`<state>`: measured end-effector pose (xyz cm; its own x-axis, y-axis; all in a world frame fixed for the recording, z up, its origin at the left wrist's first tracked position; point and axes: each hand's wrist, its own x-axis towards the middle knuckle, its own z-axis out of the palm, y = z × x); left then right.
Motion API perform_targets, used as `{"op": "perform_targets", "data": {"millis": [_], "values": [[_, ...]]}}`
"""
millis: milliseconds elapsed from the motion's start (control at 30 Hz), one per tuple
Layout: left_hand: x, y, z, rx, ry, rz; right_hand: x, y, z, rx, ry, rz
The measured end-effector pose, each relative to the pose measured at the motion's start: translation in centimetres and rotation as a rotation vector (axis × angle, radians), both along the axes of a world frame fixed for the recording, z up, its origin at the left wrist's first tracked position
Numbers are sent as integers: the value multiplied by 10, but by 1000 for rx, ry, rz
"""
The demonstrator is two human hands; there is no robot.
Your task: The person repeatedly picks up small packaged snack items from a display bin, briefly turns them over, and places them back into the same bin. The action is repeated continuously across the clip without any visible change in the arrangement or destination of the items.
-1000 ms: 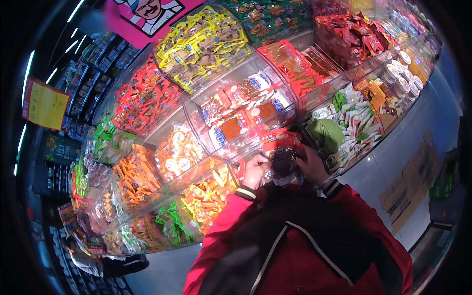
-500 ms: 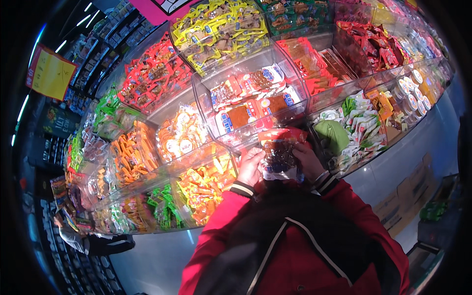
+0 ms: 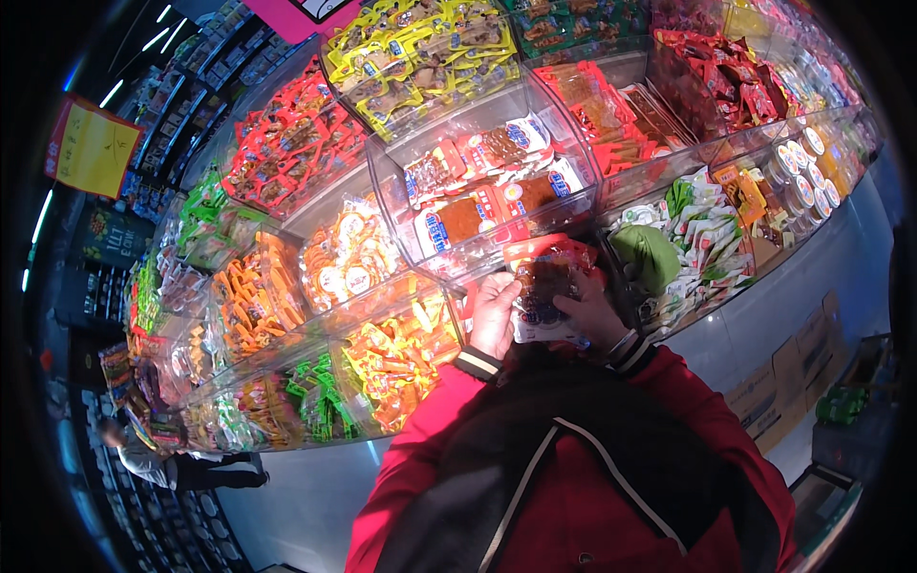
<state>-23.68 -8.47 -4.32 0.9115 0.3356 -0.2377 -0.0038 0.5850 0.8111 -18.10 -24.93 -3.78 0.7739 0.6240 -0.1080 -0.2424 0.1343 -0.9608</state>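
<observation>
A red and white snack packet (image 3: 546, 298) with a clear window onto brown contents is held up in front of my chest. My left hand (image 3: 493, 313) pinches its left edge, thumb on the front. On the other side my right hand (image 3: 594, 313) grips the packet, its thumb lying across the front face. Just beyond is a clear plastic bin (image 3: 390, 205) with several similar flat red and white packets (image 3: 462, 219). A green cap-like object (image 3: 646, 260) lies on white and green packets (image 3: 705, 239) to the right of my right hand.
Sloping clear bins of wrapped snacks spread around: yellow packets (image 3: 420, 57) behind, orange ones (image 3: 401, 349) at front left, round-lidded tubs (image 3: 807, 172) at right. Cardboard boxes (image 3: 778, 382) stand low at right. Another person (image 3: 158, 463) is at far left, near shelves.
The packet has come slightly nearer to upright facing me, and my right thumb has moved inward across its front. My left hand keeps its hold.
</observation>
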Motion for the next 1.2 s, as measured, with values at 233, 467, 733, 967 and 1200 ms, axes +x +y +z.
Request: {"op": "perform_targets", "data": {"millis": [233,467,733,967,1200], "values": [[3,8,58,126,18,-157,3,-7,19,53,60,273],[6,3,86,79,-95,174,0,-3,33,165,430,81],[40,50,115,376,-41,180,80,20,112,104,-166,66],[116,114,79,1257,52,-71,179,56,115,-607,-1008,-8],[136,69,102,1564,466,-265,195,74,95,-1121,-1254,218]]}}
